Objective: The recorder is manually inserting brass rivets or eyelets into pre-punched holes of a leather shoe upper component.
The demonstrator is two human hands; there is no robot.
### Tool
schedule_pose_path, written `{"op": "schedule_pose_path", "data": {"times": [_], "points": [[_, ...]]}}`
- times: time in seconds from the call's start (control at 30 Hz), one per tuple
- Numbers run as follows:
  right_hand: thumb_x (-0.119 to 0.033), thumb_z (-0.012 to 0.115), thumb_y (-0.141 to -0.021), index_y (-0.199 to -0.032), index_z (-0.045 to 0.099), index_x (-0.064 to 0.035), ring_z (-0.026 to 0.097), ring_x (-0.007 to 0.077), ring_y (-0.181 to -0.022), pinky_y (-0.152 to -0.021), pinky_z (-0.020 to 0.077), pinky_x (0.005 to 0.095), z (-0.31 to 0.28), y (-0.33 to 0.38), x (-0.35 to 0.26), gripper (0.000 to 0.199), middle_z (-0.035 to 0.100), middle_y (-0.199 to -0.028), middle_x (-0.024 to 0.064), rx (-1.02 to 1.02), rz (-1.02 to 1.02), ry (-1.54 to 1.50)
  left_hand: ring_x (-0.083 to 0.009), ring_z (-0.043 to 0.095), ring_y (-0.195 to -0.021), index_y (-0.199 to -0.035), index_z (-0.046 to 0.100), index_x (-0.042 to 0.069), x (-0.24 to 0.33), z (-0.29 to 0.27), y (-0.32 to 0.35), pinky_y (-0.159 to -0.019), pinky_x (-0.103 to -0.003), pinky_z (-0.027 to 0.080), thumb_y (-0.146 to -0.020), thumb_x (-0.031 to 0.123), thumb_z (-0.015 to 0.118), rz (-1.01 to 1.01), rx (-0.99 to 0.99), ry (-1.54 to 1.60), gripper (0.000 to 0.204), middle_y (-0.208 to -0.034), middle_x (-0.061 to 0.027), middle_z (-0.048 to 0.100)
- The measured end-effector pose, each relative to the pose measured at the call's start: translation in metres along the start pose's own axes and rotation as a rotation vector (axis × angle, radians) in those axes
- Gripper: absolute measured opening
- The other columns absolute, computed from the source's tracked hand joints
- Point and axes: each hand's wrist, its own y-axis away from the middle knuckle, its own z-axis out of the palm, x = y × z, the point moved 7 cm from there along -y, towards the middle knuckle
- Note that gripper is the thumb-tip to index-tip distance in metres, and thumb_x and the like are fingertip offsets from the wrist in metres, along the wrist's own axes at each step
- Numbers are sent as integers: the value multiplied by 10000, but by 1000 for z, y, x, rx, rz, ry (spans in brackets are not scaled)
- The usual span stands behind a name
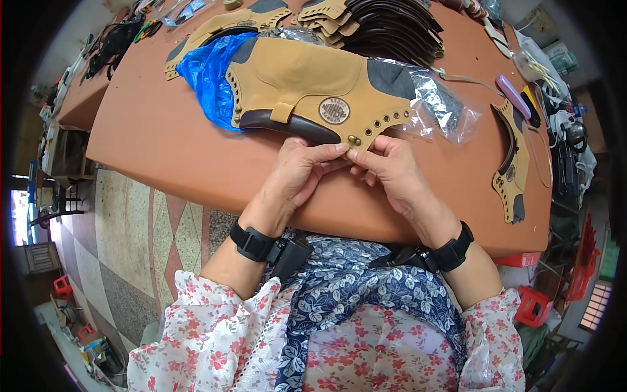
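A tan leather boot upper [307, 85] with dark trim, a round badge and a row of metal eyelets lies flat on the orange table [150, 130]. My left hand [300, 173] and my right hand [386, 168] meet at its near edge. Both pinch the leather beside a small brass hook [354, 140], fingertips touching. Each wrist wears a black band.
A blue plastic bag [208, 73] lies under the upper's left side, a clear bag [439, 104] under its right. Stacked dark and tan leather pieces [385, 26] sit at the far edge. Another tan cut piece [513, 166] and a purple tool [513, 95] lie right. Red stools [532, 304] stand below.
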Motion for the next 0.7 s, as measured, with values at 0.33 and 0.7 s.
{"op": "schedule_pose_path", "data": {"times": [0.33, 0.7], "points": [[-139, 612, -840, -849, 629, -1, 517, 51, -533, -447, 379, 169, 9, 2, -10, 139, 602, -693, 24, -67, -63, 25, -223, 633, -845, -1036, 580, -64, -2, -1, -1, -793, -353, 506, -847, 76, 595, -8, -67, -21, 235, -964, -138, 643], [-97, 589, -797, -735, 604, 25, 487, 58, -481, -432, 369, 186, 12, -3, -5, 137, 584, -625, 41, 60, -101, -30, -198, 614, -797, -999, 592, -76, -8, -2, -2, -771, -318, 500, -883, 113, 564, -69, -139, -79, 223, -917, -129, 637]]}}
